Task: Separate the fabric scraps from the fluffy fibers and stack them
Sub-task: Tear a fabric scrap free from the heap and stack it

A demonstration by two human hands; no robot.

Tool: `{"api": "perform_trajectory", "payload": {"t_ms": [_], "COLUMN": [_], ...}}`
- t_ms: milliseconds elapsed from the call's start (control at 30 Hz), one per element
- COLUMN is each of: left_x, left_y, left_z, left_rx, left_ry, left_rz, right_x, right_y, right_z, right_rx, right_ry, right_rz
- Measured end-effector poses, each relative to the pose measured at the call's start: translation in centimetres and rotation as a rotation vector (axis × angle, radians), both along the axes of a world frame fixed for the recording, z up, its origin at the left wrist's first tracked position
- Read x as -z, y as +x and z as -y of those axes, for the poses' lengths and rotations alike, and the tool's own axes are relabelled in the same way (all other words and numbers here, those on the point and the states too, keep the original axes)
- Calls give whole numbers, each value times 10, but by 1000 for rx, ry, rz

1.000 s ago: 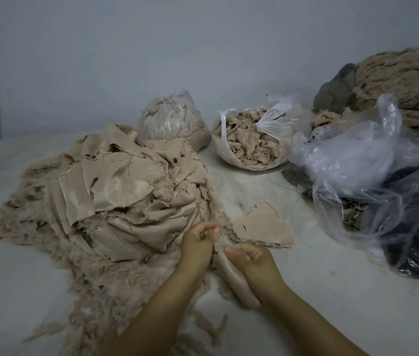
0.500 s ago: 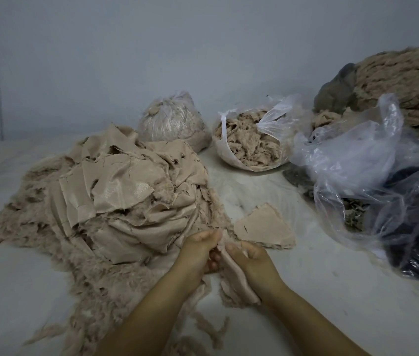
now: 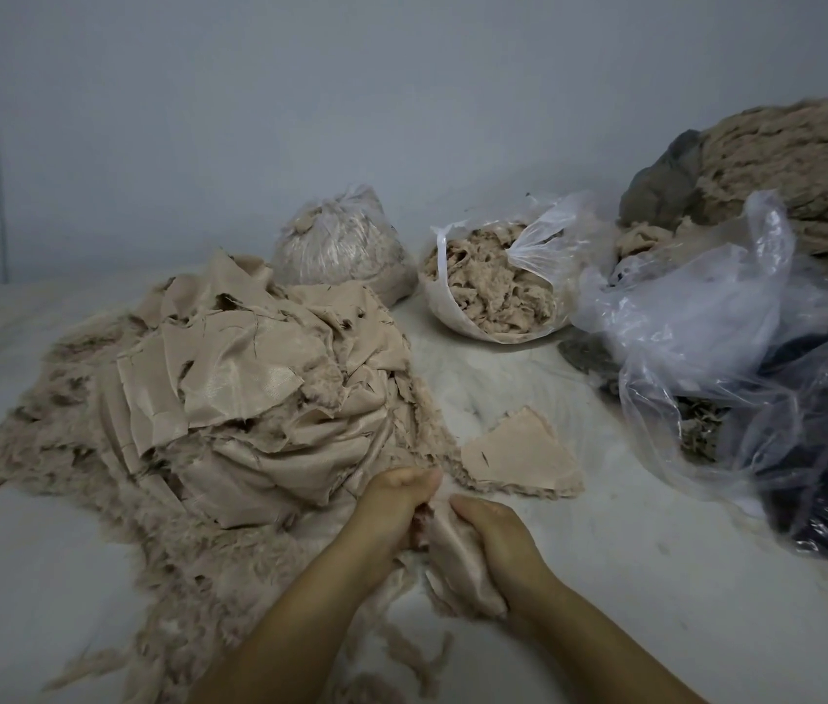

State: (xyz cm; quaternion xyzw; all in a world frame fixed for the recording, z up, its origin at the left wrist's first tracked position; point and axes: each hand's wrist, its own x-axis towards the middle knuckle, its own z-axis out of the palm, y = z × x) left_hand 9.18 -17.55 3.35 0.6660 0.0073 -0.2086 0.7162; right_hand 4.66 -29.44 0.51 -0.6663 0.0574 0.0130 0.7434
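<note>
A big heap of beige fabric scraps (image 3: 229, 383) lies on the white floor at centre left, ringed by fluffy beige fibers (image 3: 188, 561). Both hands meet just in front of it. My left hand (image 3: 391, 510) grips fluffy fiber at the edge of one beige scrap (image 3: 457, 566). My right hand (image 3: 498, 541) holds that scrap, which hangs down and toward me. A small flat stack of separated scraps (image 3: 518, 457) lies on the floor just beyond my right hand.
An open plastic bag of beige fluff (image 3: 493, 287) and a tied bag (image 3: 336, 246) stand at the back. Crumpled clear plastic bags (image 3: 737, 348) over dark material fill the right. A large brown fiber mound (image 3: 803, 165) sits at the far right against the grey wall.
My hands have drawn closer together on the scrap. The scrap has shifted slightly while the heap and stack stayed put.
</note>
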Motion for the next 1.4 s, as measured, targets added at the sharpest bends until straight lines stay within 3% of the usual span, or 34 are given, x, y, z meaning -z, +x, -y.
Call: {"api": "perform_trajectory", "payload": {"t_ms": [233, 367, 467, 633, 767, 867, 967, 1200, 1267, 1400], "left_x": [5, 12, 17, 21, 12, 8, 13, 17, 20, 23], "left_y": [0, 4, 9, 11, 12, 8, 4, 8, 7, 9], "left_z": [-3, 7, 17, 30, 41, 40, 25, 20, 24, 13], "left_rx": [58, -169, -267, -281, -319, -124, 10, -152, -238, -249], "left_ry": [45, 256, 204, 154, -3, -87, -72, -32, 89, 524], "left_rz": [20, 256, 206, 162, 116, 2, 64, 129, 271, 599], "right_x": [1, 1, 4, 8, -7, -20, -21, -17, -15, -14], "right_y": [-1, -1, -2, -4, 3, 16, 23, 28, 28, 35], "right_z": [1, -9, -16, -12, -6, 7, 24, 30, 25, 33], "right_rx": [-29, 9, 102, 200, 295, 352, 370, 448, 458, 498], "right_ry": [27, -275, -453, -520, -421, -282, -223, -187, -186, -264], "right_rz": [17, 107, 175, 222, 238, 240, 219, 228, 232, 250]}}
